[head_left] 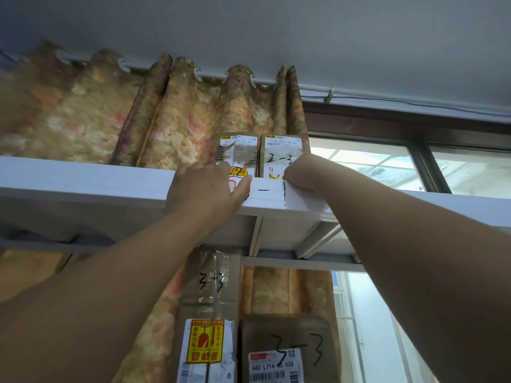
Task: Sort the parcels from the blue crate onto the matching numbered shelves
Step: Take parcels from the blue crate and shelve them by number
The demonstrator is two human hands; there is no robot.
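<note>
1. Seen from below, a person reaches both bare arms up to the white top shelf (83,181), where two brown parcels stand upright, side by side and touching, at its front edge.
2. The left hand (204,189) lies spread over the shelf lip, fingers against the lower front of the left parcel (237,150), thumb stretched along the edge.
3. The right hand (300,172) meets the lower front of the right parcel (282,153); its fingers are tucked out of sight, so whether it grips cannot be told.
4. A paper label (271,194) with pen strokes sits on the shelf edge between the hands.
5. On the shelf below, a tall box (210,286) and a shorter box (287,333) stand beside each other, both marked "3-3".
6. A floral curtain (96,120) and a window (373,167) lie behind.
</note>
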